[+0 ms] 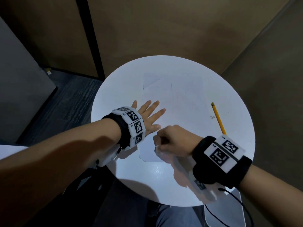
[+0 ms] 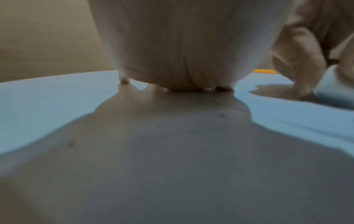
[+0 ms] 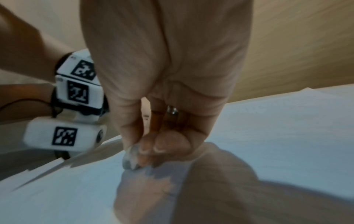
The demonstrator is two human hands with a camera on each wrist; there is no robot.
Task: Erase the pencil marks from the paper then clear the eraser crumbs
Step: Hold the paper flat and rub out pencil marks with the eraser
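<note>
A white sheet of paper (image 1: 173, 102) lies on the round white table (image 1: 147, 177); any marks on it are too faint to make out. My left hand (image 1: 148, 114) lies flat on the paper's left side, fingers spread and straight. My right hand (image 1: 170, 141) is curled near the paper's front edge, pinching a small whitish eraser (image 3: 130, 159) between thumb and fingertips, its tip against the paper (image 3: 268, 136). The left wrist view shows the palm (image 2: 182, 45) pressed down and the right hand (image 2: 306, 60) beside it.
A yellow pencil (image 1: 218, 118) lies on the table right of the paper, with a small cluster of dark specks (image 1: 212, 117) beside it. Walls and a dark carpeted floor (image 1: 73, 99) surround the table. My knees are below the table's front edge.
</note>
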